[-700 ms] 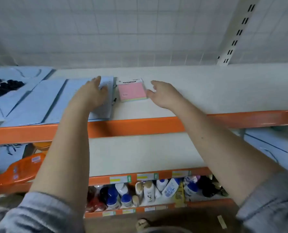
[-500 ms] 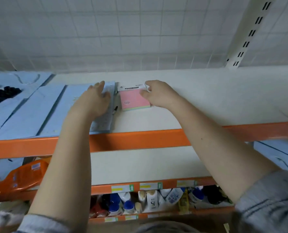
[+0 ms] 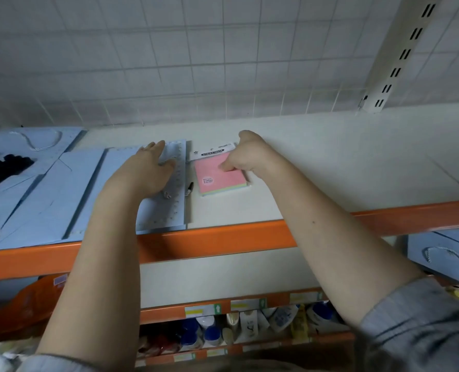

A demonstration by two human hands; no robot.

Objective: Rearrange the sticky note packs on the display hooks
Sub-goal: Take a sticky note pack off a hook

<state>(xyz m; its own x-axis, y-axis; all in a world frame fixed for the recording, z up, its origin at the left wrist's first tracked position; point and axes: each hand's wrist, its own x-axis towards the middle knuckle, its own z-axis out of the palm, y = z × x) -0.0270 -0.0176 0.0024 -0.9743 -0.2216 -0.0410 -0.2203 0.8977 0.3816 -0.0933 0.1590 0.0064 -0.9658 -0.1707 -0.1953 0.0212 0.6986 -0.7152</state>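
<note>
A sticky note pack (image 3: 216,181), pink on top with a white header card, lies flat on the white shelf (image 3: 330,162). My right hand (image 3: 245,154) grips its upper right corner, thumb on the pink face and fingers curled over the edge. To the left, my left hand (image 3: 149,170) lies flat with straight fingers on a pale blue board (image 3: 169,208) studded with small metal hooks. A dark hook piece (image 3: 190,187) lies between board and pack.
More blue boards (image 3: 48,194) cover the shelf's left part, with a black bundle (image 3: 0,167) at the far left. An orange beam (image 3: 223,237) fronts the shelf. Wire grid (image 3: 196,63) and a slotted upright (image 3: 400,55) stand behind. Bottles (image 3: 244,326) fill a lower shelf.
My right hand has moved left from beside the pack onto it and closed on its upper right corner. The left hand has stayed on the blue board.
</note>
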